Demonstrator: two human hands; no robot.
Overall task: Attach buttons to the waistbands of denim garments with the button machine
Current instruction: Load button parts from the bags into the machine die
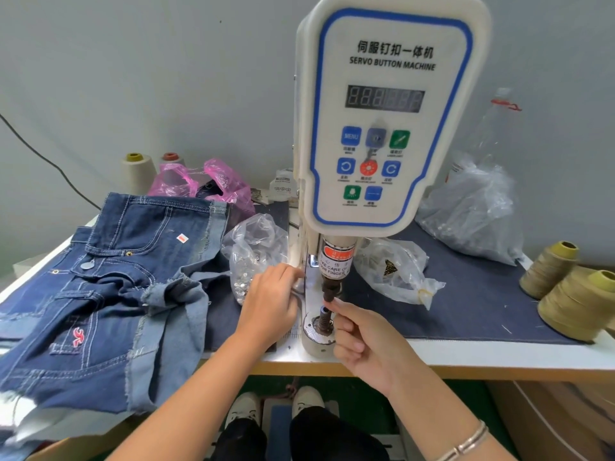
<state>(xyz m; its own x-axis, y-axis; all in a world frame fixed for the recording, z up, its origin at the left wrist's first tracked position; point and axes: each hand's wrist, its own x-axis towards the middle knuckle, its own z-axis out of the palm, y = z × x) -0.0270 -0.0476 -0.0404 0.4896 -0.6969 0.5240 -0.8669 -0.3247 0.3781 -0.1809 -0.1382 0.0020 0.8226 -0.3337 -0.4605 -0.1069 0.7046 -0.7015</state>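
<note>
the right hand is at the lower die of the button machine, its fingers pressed together at the tip of the die as if pinching a small part there; the part itself is too small to tell. the punch stands vertical just above. the left hand rests beside the machine base, fingers loosely curled, touching the bag of buttons. the denim garment lies on the bench well to the left, so the left hand is nearer to bring its waistband to the die.
</note>
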